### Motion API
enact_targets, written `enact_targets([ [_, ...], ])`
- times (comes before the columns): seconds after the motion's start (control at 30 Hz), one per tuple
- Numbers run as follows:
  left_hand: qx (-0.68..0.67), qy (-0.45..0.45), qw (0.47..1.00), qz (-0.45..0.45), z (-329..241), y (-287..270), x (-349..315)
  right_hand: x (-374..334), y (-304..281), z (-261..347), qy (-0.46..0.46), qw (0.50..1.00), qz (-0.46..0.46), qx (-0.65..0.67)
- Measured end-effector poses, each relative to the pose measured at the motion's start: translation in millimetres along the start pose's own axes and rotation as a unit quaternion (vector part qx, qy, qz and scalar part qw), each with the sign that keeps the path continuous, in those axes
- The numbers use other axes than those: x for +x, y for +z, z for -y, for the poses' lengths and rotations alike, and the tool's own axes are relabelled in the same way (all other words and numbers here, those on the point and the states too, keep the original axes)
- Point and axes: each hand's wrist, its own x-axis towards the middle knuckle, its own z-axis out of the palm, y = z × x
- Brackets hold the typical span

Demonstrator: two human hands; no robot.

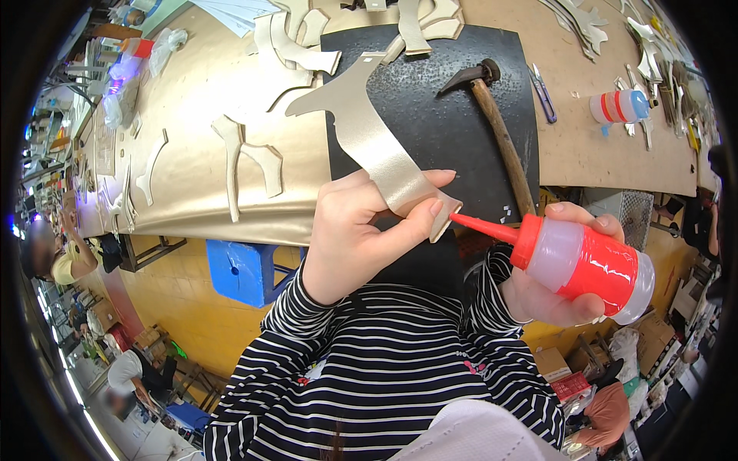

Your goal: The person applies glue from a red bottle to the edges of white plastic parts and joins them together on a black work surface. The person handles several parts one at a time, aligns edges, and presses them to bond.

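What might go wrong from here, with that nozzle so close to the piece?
The nozzle tip sits at the piece's edge, near the left hand's thumb, so a hard squeeze on the bottle might smear that thumb. The piece is pinched near one end, so its forked far end could swing. The hammer's handle appears close to the bottle and might get bumped.

Bright light; sheen on gold sheet, glints on bottle; centre sharp, edges bent, corners black.
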Motion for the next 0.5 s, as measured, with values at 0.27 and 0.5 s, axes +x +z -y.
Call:
enact_targets([
  [0.27,0.004,0.008,1.000,-0.009,3.8,-0.6,0.1,2.0,-13.7,-1.3,0.015,0.993,0.115,0.027],
  [0.5,0.012,-0.018,1.000,-0.014,2.5,-0.9,-1.4,-2.9,-4.9,2.9,0.029,0.998,0.057,-0.020],
])
